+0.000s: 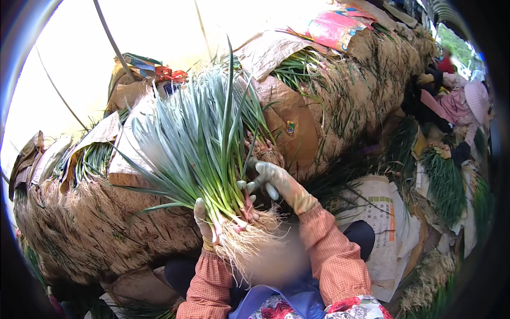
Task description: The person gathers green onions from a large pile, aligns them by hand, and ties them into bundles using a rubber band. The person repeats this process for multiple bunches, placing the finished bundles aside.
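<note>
A thick bunch of green onions (218,159) is held up in front of me, leaves fanned upward and pale stringy roots hanging down. My left hand (204,226), in a light dirty glove, wraps round the lower stems, its thumb on the left side; fingertips show at the right edge of the stems. Close by on the right is my right hand (284,186), also gloved, with bent fingers spread apart beside the stems. Nothing shows in it. Checked orange sleeves cover both forearms.
Long stacked piles of green onions (340,101), roots outward, run behind the bunch, partly covered by brown paper sheets (292,127). A printed white sack (372,223) lies at the right. Farther right, another person (459,103) works beside more green onion bunches (445,181).
</note>
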Demonstrator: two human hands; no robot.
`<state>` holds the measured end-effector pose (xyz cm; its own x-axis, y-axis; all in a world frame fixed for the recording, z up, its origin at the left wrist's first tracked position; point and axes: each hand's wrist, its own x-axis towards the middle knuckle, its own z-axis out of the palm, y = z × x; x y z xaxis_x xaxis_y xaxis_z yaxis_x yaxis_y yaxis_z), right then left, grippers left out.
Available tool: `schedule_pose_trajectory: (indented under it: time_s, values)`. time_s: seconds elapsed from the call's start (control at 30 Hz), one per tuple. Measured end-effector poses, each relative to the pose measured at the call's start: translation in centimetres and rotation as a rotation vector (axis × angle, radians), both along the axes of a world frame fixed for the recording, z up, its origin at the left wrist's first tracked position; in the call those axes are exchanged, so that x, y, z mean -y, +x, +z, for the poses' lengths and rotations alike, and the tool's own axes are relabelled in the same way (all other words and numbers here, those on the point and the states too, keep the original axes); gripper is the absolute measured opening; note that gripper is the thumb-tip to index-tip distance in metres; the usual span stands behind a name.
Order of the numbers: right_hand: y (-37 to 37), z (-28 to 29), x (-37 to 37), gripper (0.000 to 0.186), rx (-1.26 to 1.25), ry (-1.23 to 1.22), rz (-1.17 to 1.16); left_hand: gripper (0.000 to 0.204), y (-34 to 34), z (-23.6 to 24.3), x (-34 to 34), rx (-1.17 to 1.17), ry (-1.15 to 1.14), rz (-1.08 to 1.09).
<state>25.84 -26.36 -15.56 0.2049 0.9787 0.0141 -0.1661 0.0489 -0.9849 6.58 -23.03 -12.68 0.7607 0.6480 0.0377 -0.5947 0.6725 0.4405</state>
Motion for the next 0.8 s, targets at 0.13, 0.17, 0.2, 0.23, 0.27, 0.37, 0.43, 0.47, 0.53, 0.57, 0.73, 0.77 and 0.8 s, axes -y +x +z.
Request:
schedule_pose_trajectory:
  time_s: [0.13,0.17,0.2,0.23,0.27,0.37,0.43,0.47,0.53,0.57,0.73,0.77,0.8]
  values:
    - [-2.3,2.1,-5.0,0.036,-0.247,0.047,0.018,0.099,-0.5,-0.5,-0.1,-0.047,0.039,0.072]
    - [-3.1,2.1,-5.6,0.034,-0.269,0.11,0.007,0.099,-0.7,-0.8,-0.3,-0.061,0.068,0.09]
    - [-4.5,1.8,-6.3,0.03,-0.298,0.289,-0.118,0.097,-1.0,-0.7,-0.8,-0.024,0.186,-0.011]
    - [-4.5,1.7,-5.8,0.028,-0.348,0.218,-0.111,0.093,-1.0,-1.0,-0.9,0.009,0.106,-0.012]
    - [-4.3,1.9,-4.9,0.026,-0.399,0.138,-0.102,0.09,-0.8,-1.0,-0.8,0.001,0.054,0.02]
    - [-3.4,1.2,-3.3,0.017,-0.631,-0.003,-0.056,0.085,-0.8,-1.9,-1.1,0.03,0.007,0.018]
    - [-4.0,1.8,-2.8,0.015,-0.742,-0.027,-0.08,0.082,-0.6,-1.9,-1.2,0.04,-0.028,0.013]
    - [-4.1,1.0,-2.7,0.01,-0.615,-0.008,-0.145,0.08,-0.6,-1.7,-0.9,0.031,-0.069,0.026]
    - [-5.0,-0.8,-2.8,0.011,-0.785,0.198,-0.211,0.078,-0.7,-1.6,-0.9,0.037,-0.08,0.031]
    - [-5.3,-1.3,-2.9,0.012,-0.868,0.301,-0.244,0.077,-0.6,-1.7,-1.0,0.052,-0.052,0.021]
    - [-5.9,0.7,-2.9,0.041,-0.966,0.333,-0.102,0.073,-1.1,-2.2,-1.3,0.108,-0.054,0.005]
    - [-5.4,0.6,-4.0,0.043,-0.895,0.306,-0.072,0.072,-1.3,-2.1,-1.4,0.122,-0.053,-0.01]
    - [-4.4,0.0,-5.6,0.043,-0.905,0.304,-0.106,0.072,-1.4,-1.9,-1.4,0.136,-0.052,-0.024]
